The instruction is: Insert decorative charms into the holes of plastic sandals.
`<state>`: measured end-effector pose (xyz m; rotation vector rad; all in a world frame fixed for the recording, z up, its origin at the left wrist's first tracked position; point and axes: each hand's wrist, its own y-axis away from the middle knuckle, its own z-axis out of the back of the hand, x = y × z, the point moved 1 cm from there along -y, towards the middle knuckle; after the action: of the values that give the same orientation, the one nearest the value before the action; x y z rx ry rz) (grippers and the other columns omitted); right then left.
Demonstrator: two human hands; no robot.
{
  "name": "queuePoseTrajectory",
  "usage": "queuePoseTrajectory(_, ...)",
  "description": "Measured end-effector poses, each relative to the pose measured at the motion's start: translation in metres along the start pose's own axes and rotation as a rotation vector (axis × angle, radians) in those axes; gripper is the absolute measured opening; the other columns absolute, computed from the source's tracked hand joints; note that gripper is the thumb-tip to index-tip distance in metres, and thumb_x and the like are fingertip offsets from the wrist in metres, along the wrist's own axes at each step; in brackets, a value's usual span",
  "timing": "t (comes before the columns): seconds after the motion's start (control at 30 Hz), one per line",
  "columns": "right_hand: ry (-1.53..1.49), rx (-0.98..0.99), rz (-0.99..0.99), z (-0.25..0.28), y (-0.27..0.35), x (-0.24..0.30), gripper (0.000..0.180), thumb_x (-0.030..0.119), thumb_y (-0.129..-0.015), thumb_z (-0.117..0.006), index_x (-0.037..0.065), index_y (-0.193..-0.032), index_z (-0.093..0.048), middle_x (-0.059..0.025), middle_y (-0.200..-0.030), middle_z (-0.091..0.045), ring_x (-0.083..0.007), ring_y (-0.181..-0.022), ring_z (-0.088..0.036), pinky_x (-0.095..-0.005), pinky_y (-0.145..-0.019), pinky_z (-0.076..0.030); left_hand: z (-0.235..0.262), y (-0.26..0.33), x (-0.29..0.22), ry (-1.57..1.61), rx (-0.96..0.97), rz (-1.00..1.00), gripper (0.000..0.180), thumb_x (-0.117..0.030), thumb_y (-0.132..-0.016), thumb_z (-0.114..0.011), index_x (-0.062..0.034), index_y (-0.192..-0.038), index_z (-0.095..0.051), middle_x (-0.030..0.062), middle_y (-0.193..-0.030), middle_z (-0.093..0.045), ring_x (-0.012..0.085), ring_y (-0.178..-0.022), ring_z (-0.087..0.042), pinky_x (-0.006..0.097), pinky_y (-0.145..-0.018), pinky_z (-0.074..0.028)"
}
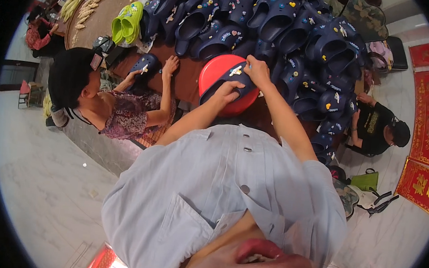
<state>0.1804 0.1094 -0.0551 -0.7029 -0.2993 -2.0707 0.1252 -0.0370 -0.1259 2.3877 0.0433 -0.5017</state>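
A dark navy foam clog [217,87] with a white charm [236,71] on it lies slantwise over a round red plastic piece [211,67], which looks like a stool top or a lid. My left hand [226,92] grips the clog's near side, thumb stretched across it. At its far right end, my right hand [258,73] is closed on the clog's edge, close to the charm. Whether a small part sits between the right fingers is hidden. Just beyond my hands begins a big heap of navy clogs [275,20], many with colourful charms.
A lime green pair of clogs [127,23] stands left of the heap on the brown table [185,83]. At my left, a person in a black cap [73,76] handles another navy clog [147,65]. Another person [384,125] is at the right. Corn cobs [87,10] lie far left.
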Motion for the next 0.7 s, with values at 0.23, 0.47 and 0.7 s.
queuePoseTrajectory(0.23,0.019,0.008,0.022,-0.001,-0.007,-0.007,0.02,0.016,-0.08,-0.062,0.009,-0.097,-0.056,-0.0229,-0.082,-0.068,-0.0446,-0.082,-0.066,-0.0531,-0.071,-0.052,-0.052,0.041,-0.023,0.039,0.117,-0.014,0.024,-0.001,-0.077,-0.065,-0.0066,-0.1,-0.061,0.003,-0.085,-0.064,0.0171,-0.062,-0.061,0.026,-0.047,-0.048)
queuePoseTrajectory(0.47,0.19,-0.08,0.074,-0.008,0.003,0.001,0.024,0.029,-0.086,-0.061,0.011,-0.1,-0.054,-0.02,-0.079,-0.068,-0.0412,-0.078,-0.067,-0.0526,-0.066,-0.053,-0.004,-0.008,-0.005,0.129,0.236,-0.053,0.041,0.009,-0.073,-0.06,-0.0017,-0.112,-0.059,0.0093,-0.107,-0.064,0.0242,-0.1,-0.061,0.034,-0.088,-0.05)
queuePoseTrajectory(0.7,0.4,-0.064,-0.148,0.011,0.022,0.001,0.04,0.047,-0.091,-0.056,0.01,-0.105,-0.049,-0.0188,-0.075,-0.069,-0.04,-0.071,-0.069,-0.0512,-0.061,-0.055,-0.033,0.025,-0.002,0.057,0.121,0.004,0.037,0.009,-0.071,-0.06,-0.0031,-0.106,-0.062,0.0062,-0.103,-0.066,0.0196,-0.089,-0.065,0.028,-0.074,-0.052)
